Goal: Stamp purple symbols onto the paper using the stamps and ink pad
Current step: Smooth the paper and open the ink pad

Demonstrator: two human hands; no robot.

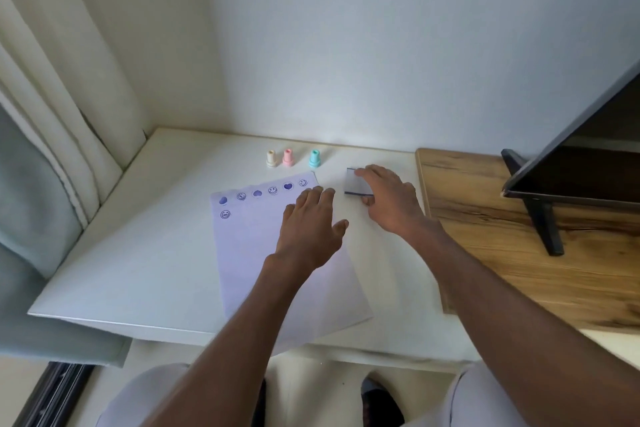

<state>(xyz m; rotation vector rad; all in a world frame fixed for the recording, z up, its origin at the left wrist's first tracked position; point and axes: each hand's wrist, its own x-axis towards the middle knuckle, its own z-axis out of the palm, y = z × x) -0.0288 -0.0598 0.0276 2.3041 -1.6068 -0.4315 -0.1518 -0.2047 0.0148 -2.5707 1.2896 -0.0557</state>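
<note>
A pale lilac sheet of paper lies on the white table, with a row of purple smileys and hearts along its far edge and one smiley below. My left hand rests flat on the paper's right part, fingers straight. My right hand grips the small square ink pad just right of the paper, fingers over its top and thumb at its near edge. Three stamps stand upright behind the paper: a cream stamp, a pink stamp and a teal stamp.
A wooden board lies on the right side of the table, carrying a dark screen on a black stand. Curtains hang at the left. The white wall runs close behind the stamps. My knees show below the table's front edge.
</note>
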